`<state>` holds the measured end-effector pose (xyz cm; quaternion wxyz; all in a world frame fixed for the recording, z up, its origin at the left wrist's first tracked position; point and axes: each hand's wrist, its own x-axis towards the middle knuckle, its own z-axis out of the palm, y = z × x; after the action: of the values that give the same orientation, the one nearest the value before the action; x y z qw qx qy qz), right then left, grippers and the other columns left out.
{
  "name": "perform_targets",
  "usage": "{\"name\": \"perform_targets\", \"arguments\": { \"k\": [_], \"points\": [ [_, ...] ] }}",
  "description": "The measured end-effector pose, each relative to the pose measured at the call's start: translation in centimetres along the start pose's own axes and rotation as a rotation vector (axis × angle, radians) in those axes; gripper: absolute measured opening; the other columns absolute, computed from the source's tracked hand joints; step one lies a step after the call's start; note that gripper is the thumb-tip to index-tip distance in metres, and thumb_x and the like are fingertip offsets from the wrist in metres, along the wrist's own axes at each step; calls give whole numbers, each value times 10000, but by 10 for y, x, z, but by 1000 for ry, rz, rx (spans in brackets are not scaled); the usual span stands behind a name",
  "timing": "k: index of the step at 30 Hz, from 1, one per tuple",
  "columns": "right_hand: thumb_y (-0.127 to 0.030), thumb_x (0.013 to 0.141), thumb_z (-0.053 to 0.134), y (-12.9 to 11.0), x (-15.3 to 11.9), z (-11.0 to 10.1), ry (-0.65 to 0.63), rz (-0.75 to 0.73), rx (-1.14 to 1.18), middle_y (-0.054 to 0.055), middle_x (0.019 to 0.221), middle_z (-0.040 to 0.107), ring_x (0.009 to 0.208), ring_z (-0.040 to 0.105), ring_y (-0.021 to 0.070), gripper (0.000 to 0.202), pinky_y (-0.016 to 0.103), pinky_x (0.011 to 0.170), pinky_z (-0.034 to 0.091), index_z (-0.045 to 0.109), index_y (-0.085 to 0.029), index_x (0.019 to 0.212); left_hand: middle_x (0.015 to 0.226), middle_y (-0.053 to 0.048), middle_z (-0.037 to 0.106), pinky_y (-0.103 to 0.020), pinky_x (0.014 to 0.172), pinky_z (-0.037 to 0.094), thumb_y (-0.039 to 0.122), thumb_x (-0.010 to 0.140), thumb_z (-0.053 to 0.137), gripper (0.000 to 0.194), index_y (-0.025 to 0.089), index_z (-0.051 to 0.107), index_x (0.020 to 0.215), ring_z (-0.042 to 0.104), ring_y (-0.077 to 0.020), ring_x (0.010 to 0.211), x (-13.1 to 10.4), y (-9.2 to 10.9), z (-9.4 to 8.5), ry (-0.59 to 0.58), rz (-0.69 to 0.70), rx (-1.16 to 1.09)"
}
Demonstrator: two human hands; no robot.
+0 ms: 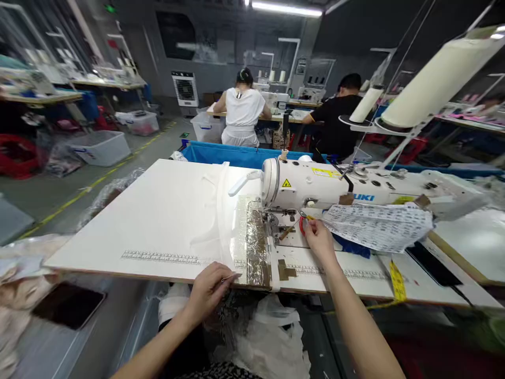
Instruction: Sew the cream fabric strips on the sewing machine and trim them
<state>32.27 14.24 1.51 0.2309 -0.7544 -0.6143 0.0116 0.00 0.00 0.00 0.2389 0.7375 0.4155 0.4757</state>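
A thin white fabric strip [224, 221] runs across the white sewing table from the far edge toward its front edge. At that near end my left hand [211, 289] is closed, thumb and fingers pinching the strip's end. My right hand [319, 239] is closed on small scissors [302, 226] with red on the handle, beside the needle area. The white sewing machine [305, 181] stands just beyond the scissors. Fingers partly hide the scissors. A narrow white band [273, 266] hangs over the front edge between my hands.
A patterned cloth [379, 226] hangs on the machine's front. Right of it lie a black phone [434, 264] and a yellow tape measure [397, 281]. Large thread cones [437, 79] stand above. A blue fabric bin [221, 152] lies behind the table; two people sit beyond.
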Motion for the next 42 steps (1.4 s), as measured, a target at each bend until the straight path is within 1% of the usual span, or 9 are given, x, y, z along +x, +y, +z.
{"name": "perform_targets", "arguments": {
  "k": [7, 12, 18, 22, 26, 31, 35, 39, 42],
  "points": [
    [-210, 889, 397, -11, 28, -11, 74, 85, -157, 256, 800, 683, 762, 674, 342, 378, 360, 608, 434, 677, -9, 1043, 727, -24, 624, -215, 609, 428, 292, 947, 503, 238, 167, 633, 791, 575, -126, 665, -19, 22, 12, 158, -220, 10],
    [-302, 889, 422, -23, 3, -26, 44, 22, -91, 220, 788, 686, 737, 662, 348, 375, 356, 558, 411, 686, -66, 1012, 664, -26, 616, -209, 574, 397, 330, 950, 489, 313, 152, 638, 740, 548, -117, 607, -26, 40, 19, 175, -273, -9],
    [-644, 909, 364, -63, -117, -23, -706, -325, 577, 33, 578, 606, 489, 525, 171, 538, 287, 521, 396, 588, -208, 686, 705, -52, 684, -197, 599, 416, 296, 939, 527, 262, 134, 701, 831, 584, -112, 626, -39, 73, 22, 75, -232, -183],
    [-716, 854, 419, -88, -173, -8, -871, -359, 752, -14, 536, 465, 506, 445, 139, 561, 258, 486, 328, 429, -217, 597, 731, -69, 699, -205, 637, 438, 289, 927, 550, 247, 122, 717, 855, 603, -122, 654, -46, 92, 16, -108, -195, -344],
    [-735, 838, 437, -91, -197, 2, -895, -212, 928, -33, 542, 438, 496, 411, 125, 546, 240, 449, 325, 440, -221, 653, 684, -43, 655, -212, 603, 414, 355, 934, 519, 303, 135, 701, 833, 556, -116, 616, -56, 93, 10, -241, -275, -325],
    [-626, 926, 400, -78, -220, -19, -745, -123, 853, -10, 597, 544, 512, 507, 141, 474, 247, 490, 394, 561, -200, 795, 658, -9, 547, -232, 575, 360, 422, 946, 455, 367, 158, 571, 719, 472, -115, 605, -62, 80, 3, 2, -445, -101],
    [-509, 926, 506, -88, -225, -48, -601, -260, 828, 18, 759, 614, 655, 577, 154, 354, 237, 574, 452, 627, -194, 1034, 657, 11, 528, -231, 574, 363, 422, 941, 459, 332, 171, 531, 735, 460, -108, 591, -58, 75, 2, -8, -484, -174],
    [-405, 950, 496, -103, -221, -57, -551, -409, 824, -1, 670, 580, 585, 511, 120, 298, 225, 540, 400, 637, -189, 800, 671, 3, 558, -230, 569, 373, 403, 951, 435, 310, 170, 568, 796, 481, -109, 588, -54, 76, -1, -78, -397, -235],
    [-399, 901, 591, -88, -212, -52, -339, -230, 881, -23, 594, 527, 535, 461, 101, 295, 215, 493, 358, 617, -181, 705, 649, 11, 534, -219, 534, 360, 450, 926, 486, 339, 174, 563, 744, 471, -105, 578, -50, 69, -15, 71, -440, -269]
  ]
}}
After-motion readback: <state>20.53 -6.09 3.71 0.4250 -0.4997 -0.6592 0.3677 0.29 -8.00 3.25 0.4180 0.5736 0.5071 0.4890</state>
